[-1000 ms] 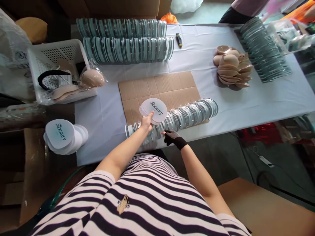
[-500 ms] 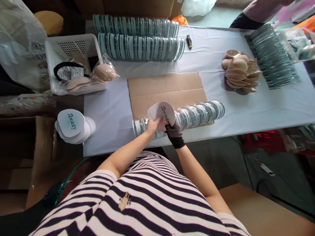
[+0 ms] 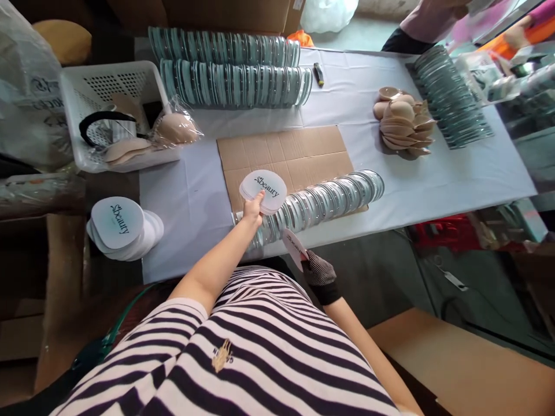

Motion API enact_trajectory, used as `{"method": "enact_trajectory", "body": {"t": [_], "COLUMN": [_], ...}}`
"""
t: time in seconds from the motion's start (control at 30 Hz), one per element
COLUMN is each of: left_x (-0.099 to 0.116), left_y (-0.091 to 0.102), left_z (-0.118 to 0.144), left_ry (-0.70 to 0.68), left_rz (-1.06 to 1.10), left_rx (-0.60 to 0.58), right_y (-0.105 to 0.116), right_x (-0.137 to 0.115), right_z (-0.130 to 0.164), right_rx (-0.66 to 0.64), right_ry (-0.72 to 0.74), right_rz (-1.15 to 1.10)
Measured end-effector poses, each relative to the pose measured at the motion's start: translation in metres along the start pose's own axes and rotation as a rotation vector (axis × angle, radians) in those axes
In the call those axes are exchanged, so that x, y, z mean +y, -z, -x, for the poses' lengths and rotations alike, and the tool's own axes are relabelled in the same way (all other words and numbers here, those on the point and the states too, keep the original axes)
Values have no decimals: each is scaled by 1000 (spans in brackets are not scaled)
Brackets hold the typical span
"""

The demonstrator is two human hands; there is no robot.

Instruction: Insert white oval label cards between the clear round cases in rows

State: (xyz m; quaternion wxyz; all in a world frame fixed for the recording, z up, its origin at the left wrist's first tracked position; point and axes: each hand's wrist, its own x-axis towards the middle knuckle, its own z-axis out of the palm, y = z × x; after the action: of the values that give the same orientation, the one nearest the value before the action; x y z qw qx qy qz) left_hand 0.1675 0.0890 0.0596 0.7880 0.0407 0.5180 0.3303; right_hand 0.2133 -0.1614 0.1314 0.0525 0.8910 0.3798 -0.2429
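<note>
My left hand (image 3: pixel 254 214) is closed on a small stack of white oval cards (image 3: pixel 265 188), the top one printed "beauty". My right hand (image 3: pixel 318 268), in a dark speckled glove, pinches a single printed card (image 3: pixel 295 248) at the table's front edge, tilted and apart from the stack. Behind both hands lies a slanting row of clear plastic cups or shells (image 3: pixel 327 202), nested one in another. Part of that row rests on a flat cardboard sheet (image 3: pixel 281 147). A larger pile of the same cards (image 3: pixel 117 225) lies at the left corner.
Further rows of clear shells (image 3: pixel 234 84) stand at the back and at the right (image 3: pixel 453 98). Beige molded pads (image 3: pixel 403 121) are heaped on the cloth-covered table (image 3: pixel 195 225). A white basket (image 3: pixel 169 153) holds pads and a black band. A cutter (image 3: pixel 318 75) lies behind. Another person (image 3: pixel 427 26) stands far right.
My hands have moved apart. The right has drawn one card away from the stack, down towards my body, while the left keeps the stack and has turned it flatter. The view has shifted slightly.
</note>
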Motion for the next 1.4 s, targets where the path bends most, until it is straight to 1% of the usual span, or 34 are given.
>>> {"method": "enact_trajectory", "body": {"t": [0.13, 0.23, 0.3, 0.43, 0.63, 0.73, 0.87, 0.93, 1.0, 1.03, 1.07, 1.1, 1.17, 1.2, 1.23, 1.33, 1.4], "left_x": [0, 2, 4, 6, 9, 9, 7, 5, 4, 3, 3, 3, 2, 1, 1, -1, -4], "left_y": [-1, -1, 0, 4, 10, 10, 9, 7, 5, 5, 4, 4, 5, 6, 8, 15, 21], "left_z": [0, -1, -3, -7, -7, -5, -5, -5, -4, -3, -1, 1, 8, 11, 15, 23, 25], "left_ry": [-11, 1, 16, 45, 96, 99, 61, 35, 19, 8, -8, -30, -79, -98, -111, -146, -185], "left_rz": [5, 15, 20, 49, 87, 74, 70, 71, 62, 54, 43, 30, -13, -44, -79, -167, -198], "left_rx": [-21, -3, 4, 0, -52, -64, -72, -67, -50, -44, -46, -58, -108, -137, -164, -202, -181], "right_y": [2, 4, 3, -3, -18, -22, -16, -10, 0, 6, 13, 21, 35, 41, 45, 48, 42], "right_x": [-35, -47, -46, -39, -47, -48, -45, -42, -39, -38, -37, -36, -36, -37, -39, -52, -66], "right_z": [-49, -76, -79, -75, -90, -94, -93, -94, -100, -104, -110, -117, -130, -135, -138, -131, -116], "right_rx": [-110, -145, -127, -77, -115, -153, -245, -292, -299, -281, -223, -121, 127, 226, 288, 321, 410], "right_ry": [-20, -22, -28, -35, -32, -25, 13, 50, 66, 61, 49, 40, 45, 63, 91, 220, 317], "right_rz": [66, 50, 15, -48, -101, -174, -391, -513, -593, -613, -624, -634, -671, -683, -678, -534, -435]}}
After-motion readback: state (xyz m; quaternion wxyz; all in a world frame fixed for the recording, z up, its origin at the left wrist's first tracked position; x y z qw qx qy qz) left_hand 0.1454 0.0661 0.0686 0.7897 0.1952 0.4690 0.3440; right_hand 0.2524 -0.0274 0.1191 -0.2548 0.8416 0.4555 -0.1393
